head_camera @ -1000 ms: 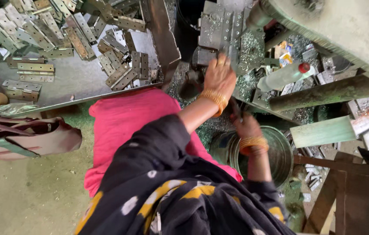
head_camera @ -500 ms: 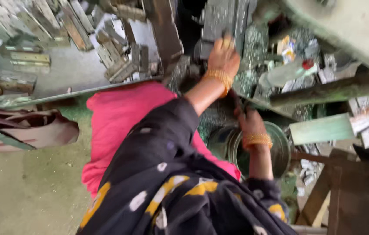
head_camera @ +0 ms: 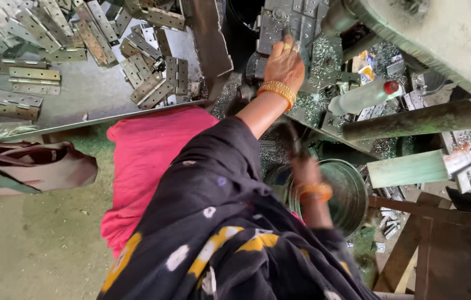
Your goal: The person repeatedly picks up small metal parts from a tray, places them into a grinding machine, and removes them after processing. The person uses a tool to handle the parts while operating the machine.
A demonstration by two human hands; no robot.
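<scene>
Reaching far, the left hand [head_camera: 284, 62] rests on a metal block [head_camera: 280, 25], fingers spread loose. The right hand [head_camera: 305, 166], blurred, hangs over a steel bucket [head_camera: 352, 194]; its grip cannot be told.

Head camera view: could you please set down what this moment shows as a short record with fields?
Left hand: stretched forward onto the dark metal press block, fingers on it; orange bangles at the wrist.
Right hand: lower, blurred, above the round steel bucket; whether it holds anything cannot be told.
Tray: grey sheet-metal tray holding loose flat metal hinges.
Nearby: clear plastic bottle with red cap, lying among metal swarf.
Lap: pink cloth.
</scene>
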